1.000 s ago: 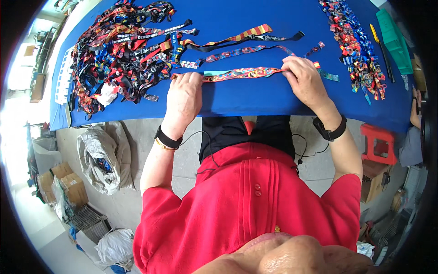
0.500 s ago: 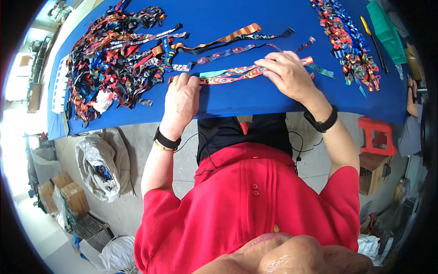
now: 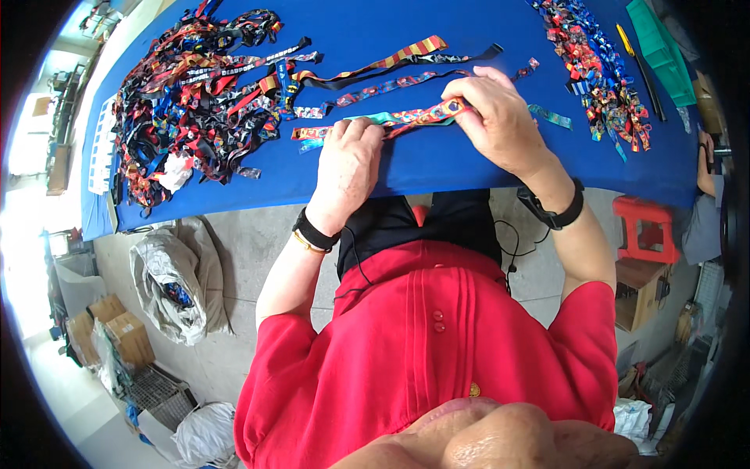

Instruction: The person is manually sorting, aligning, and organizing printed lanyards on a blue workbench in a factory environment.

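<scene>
Colourful patterned lanyard straps [image 3: 416, 116], mostly red and yellow with some teal, lie in a bundle across the blue table [image 3: 437, 168] in front of me. My left hand [image 3: 349, 162] is closed over the bundle near its left part, with the loose ends sticking out to the left of my fingers. My right hand [image 3: 500, 117] pinches the straps farther right, their folded end lifted slightly between thumb and fingers. Just beyond my hands, a red-and-yellow striped strap [image 3: 418, 51] and several others stretch out from a large tangled pile of lanyards [image 3: 207, 109] at the left.
Another long heap of lanyards [image 3: 590, 78] lies at the right, beside a yellow-and-black tool [image 3: 637, 66] and a green plastic crate [image 3: 664, 55]. Below the table stand a red stool [image 3: 644, 230] and an open sack [image 3: 176, 273]. Another person's arm [image 3: 705, 168] shows at far right.
My left hand has slid right along the straps, uncovering their left ends. My right hand has come slightly left and raised the right end, which now looks folded back.
</scene>
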The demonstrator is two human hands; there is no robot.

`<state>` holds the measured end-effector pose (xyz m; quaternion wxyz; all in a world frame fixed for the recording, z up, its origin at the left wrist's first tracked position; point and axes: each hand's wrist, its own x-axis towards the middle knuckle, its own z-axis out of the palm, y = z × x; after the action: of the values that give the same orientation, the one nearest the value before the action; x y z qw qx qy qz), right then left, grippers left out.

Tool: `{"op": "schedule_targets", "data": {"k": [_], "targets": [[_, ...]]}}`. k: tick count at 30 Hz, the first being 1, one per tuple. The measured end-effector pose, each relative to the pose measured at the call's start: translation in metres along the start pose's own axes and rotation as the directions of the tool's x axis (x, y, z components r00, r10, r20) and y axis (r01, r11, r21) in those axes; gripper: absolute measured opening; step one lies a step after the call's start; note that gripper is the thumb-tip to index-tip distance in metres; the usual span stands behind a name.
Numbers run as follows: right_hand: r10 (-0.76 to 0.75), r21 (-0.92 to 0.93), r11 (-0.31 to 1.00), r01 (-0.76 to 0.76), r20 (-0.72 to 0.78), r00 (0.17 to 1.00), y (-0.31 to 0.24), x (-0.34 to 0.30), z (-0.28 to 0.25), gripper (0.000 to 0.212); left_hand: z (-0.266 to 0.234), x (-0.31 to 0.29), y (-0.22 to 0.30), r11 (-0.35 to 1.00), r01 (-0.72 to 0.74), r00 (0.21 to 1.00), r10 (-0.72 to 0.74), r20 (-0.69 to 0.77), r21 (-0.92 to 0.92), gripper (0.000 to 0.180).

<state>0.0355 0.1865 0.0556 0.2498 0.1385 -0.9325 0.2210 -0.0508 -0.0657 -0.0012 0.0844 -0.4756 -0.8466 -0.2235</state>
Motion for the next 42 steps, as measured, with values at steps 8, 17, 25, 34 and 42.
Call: {"op": "schedule_targets", "data": {"k": [8, 17, 25, 34, 42], "targets": [[0.15, -0.024, 0.988, -0.149, 0.013, 0.989, -0.001, -0.035, -0.03, 0.018, -0.002, 0.003, -0.004, 0.998, -0.011, 1.0, 0.011, -0.005, 0.062, 0.024], [0.256, -0.209, 0.948, -0.242, 0.042, 0.966, 0.01, -0.095, -0.046, 0.031, -0.034, -0.005, -0.014, 0.925, 0.223, 0.972, -0.235, -0.002, -0.309, 0.007], [0.234, -0.357, 0.91, -0.21, 0.025, 0.972, 0.033, -0.117, -0.045, 0.036, -0.038, -0.023, -0.033, 0.854, 0.436, 0.899, -0.428, 0.093, -0.284, 0.013], [0.313, -0.344, 0.902, -0.26, 0.108, 0.944, 0.036, -0.116, -0.077, 0.031, -0.045, -0.024, -0.033, 0.905, 0.425, 0.905, -0.426, -0.023, -0.021, 0.02], [0.343, -0.305, 0.887, -0.345, -0.064, 0.937, 0.057, -0.087, -0.046, 0.021, -0.03, 0.004, -0.037, 0.977, 0.202, 0.979, -0.203, 0.009, 0.062, 0.033]]}}
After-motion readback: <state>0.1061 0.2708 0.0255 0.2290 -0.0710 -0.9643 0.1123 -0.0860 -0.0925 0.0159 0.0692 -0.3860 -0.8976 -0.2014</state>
